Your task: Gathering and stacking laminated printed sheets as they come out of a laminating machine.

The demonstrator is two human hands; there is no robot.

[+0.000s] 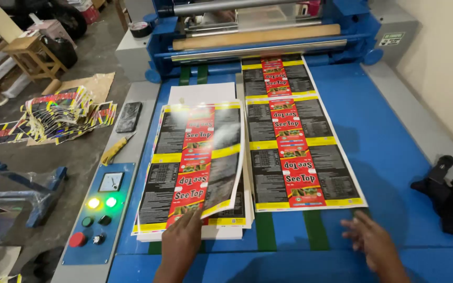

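A print workshop; blue laminating machine [268, 36], stacked printed sheets [192, 167].

At lower centre, the left hand [180, 242] lifts 1 glossy printed sheet [197, 160] off the stack [148, 230]; the right hand [376, 243] hovers open over the blue surface [394, 136].

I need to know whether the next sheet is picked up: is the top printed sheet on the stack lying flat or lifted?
Lifted. The left hand holds the top printed sheet by its near edge, curling it above the stack.

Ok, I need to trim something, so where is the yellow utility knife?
In the head view the yellow utility knife lies on the grey side panel left of the blue table, between the dark phone and the dial gauge.
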